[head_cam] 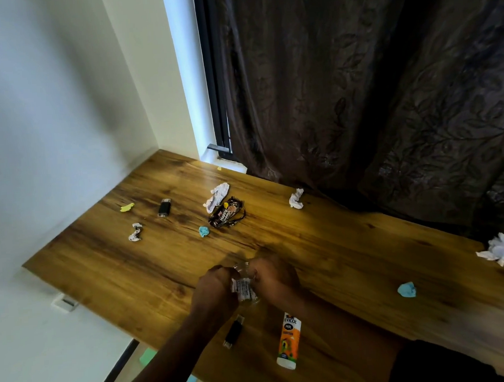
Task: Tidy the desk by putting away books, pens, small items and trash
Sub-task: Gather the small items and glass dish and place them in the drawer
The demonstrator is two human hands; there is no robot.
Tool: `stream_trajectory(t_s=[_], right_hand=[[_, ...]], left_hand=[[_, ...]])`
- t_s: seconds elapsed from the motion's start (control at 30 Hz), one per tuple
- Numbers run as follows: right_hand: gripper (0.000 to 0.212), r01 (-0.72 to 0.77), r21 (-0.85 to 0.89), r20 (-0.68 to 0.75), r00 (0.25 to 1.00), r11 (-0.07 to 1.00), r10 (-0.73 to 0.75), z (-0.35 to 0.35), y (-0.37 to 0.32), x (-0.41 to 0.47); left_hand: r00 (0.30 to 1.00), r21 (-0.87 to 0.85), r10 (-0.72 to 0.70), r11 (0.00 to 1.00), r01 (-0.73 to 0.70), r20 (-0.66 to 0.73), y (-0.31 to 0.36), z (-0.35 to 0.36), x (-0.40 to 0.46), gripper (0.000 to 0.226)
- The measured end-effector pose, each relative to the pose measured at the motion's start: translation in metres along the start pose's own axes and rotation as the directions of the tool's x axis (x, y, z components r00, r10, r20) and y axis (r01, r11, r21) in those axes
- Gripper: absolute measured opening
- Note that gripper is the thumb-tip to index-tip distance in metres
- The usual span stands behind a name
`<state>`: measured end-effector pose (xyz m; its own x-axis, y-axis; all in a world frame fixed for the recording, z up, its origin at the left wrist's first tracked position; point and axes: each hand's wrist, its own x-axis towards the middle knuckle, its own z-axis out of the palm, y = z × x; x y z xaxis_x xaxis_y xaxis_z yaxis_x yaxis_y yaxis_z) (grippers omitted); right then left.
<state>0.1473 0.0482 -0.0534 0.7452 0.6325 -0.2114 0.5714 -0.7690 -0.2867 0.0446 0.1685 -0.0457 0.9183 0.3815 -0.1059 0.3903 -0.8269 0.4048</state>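
Note:
Both my hands meet over the near middle of the wooden desk (pixel 352 252). My left hand (pixel 214 287) and my right hand (pixel 275 273) grip a small clear glass (pixel 247 296) that holds white labelled items. A black lighter-like item (pixel 233 331) and a white-and-orange glue bottle (pixel 289 340) lie just in front of my hands. Farther back are a brown snack wrapper (pixel 227 213), crumpled white papers (pixel 217 194) (pixel 296 199) (pixel 497 249), blue paper balls (pixel 203 231) (pixel 406 290), a black USB-like stick (pixel 164 208), a yellow scrap (pixel 127 207) and a small twisted wrapper (pixel 135 232).
A dark patterned curtain (pixel 386 94) hangs along the desk's far edge on the right. A window strip (pixel 190 76) and white walls close the far left corner. Green and blue papers (pixel 148 356) lie on the floor below the desk's near left edge.

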Motion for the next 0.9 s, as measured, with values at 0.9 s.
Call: stream_trajectory(t_s=[0.9], right_hand=[[0.033,0.057,0.181,0.0,0.998,0.982,-0.057,0.006,0.024,0.01]], left_hand=[[0.981,0.047,0.172,0.983,-0.177,0.094,-0.013,0.003,0.031,0.023]])
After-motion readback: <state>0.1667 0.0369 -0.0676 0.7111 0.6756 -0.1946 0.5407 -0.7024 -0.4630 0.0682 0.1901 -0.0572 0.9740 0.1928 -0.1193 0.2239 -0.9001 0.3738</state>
